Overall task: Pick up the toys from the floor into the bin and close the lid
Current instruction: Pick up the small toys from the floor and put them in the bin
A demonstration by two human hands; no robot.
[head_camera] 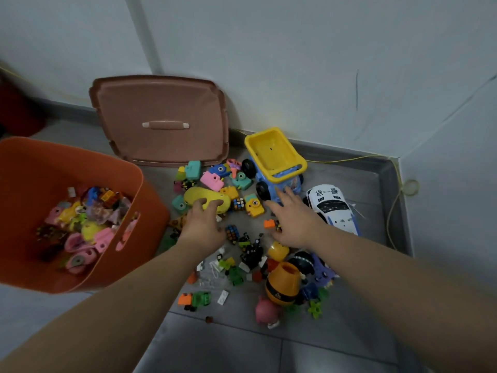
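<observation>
An orange bin stands open at the left, partly filled with small toys. Its brown lid leans against the wall behind. Many toys lie on the grey floor between them. My left hand rests on a long yellow toy, fingers curled over its near edge. My right hand is spread open just in front of the blue and yellow dump truck, fingertips near its side, holding nothing. A white toy police car lies to the right of that hand.
Small toy cameras, puzzle cubes, an orange toy mixer drum, a pink pig figure and several bricks litter the floor. White walls form a corner at the right. A thin yellow cord runs along the skirting.
</observation>
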